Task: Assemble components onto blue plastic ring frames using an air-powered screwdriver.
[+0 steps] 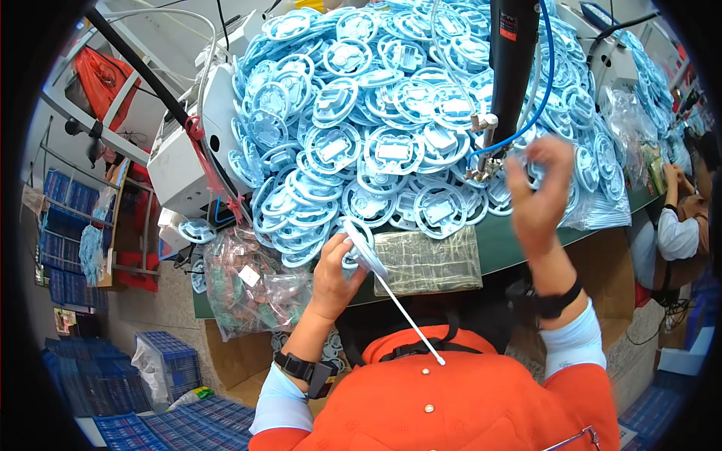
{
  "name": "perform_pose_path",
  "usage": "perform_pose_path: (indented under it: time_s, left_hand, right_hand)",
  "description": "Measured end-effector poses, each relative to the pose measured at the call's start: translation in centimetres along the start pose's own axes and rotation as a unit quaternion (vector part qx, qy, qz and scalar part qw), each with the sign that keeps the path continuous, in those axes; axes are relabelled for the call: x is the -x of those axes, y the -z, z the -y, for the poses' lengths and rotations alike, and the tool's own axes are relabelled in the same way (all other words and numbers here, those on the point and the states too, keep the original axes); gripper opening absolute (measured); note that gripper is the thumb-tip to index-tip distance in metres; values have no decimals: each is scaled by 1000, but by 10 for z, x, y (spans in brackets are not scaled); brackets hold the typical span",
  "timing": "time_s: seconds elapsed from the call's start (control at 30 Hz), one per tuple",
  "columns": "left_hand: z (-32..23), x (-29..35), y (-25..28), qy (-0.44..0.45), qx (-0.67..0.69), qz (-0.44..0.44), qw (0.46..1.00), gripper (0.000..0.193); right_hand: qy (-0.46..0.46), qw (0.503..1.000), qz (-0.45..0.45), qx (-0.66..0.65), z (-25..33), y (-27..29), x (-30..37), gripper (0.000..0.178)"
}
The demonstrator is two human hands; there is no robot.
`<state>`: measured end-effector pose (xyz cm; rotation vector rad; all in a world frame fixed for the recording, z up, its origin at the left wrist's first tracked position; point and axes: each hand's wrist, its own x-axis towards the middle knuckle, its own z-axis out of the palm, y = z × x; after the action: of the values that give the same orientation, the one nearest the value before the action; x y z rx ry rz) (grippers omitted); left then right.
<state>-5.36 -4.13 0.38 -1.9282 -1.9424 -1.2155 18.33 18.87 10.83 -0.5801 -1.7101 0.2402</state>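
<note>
My left hand (333, 278) grips a light-blue round plastic part (363, 248) by its edge, tilted nearly on its side above the table's front edge. From its lower side a thin white stick (410, 319) slants down toward my orange top. My right hand (540, 197) is raised and blurred by motion. Its thumb stands apart from its curved fingers, and I see nothing between them. Just left of it hangs a black cylindrical power tool (513, 68), with metal fittings (487, 143) and a blue air hose (543, 98). Behind both hands rises a large heap of similar light-blue round parts (392, 150).
A worn taped block (429, 261) lies at the table's front edge. Left of it is a clear bag of circuit boards (248, 278). A grey-white machine (194, 146) stands at the left. Blue crates (169, 361) line the floor. Another person (683, 225) sits at the far right.
</note>
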Motion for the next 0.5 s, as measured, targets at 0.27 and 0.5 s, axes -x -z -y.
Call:
perform_pose_path:
  time_s: [0.27,0.5]
  left_hand:
    - [-14,-7,-11,-49,-1,3,999,74]
    - [-22,-6,-22,-29,10,-36,999,74]
  right_hand:
    - [8,905,418,-77,68,-51,93,36]
    - [12,897,436,-65,66,-53,88,35]
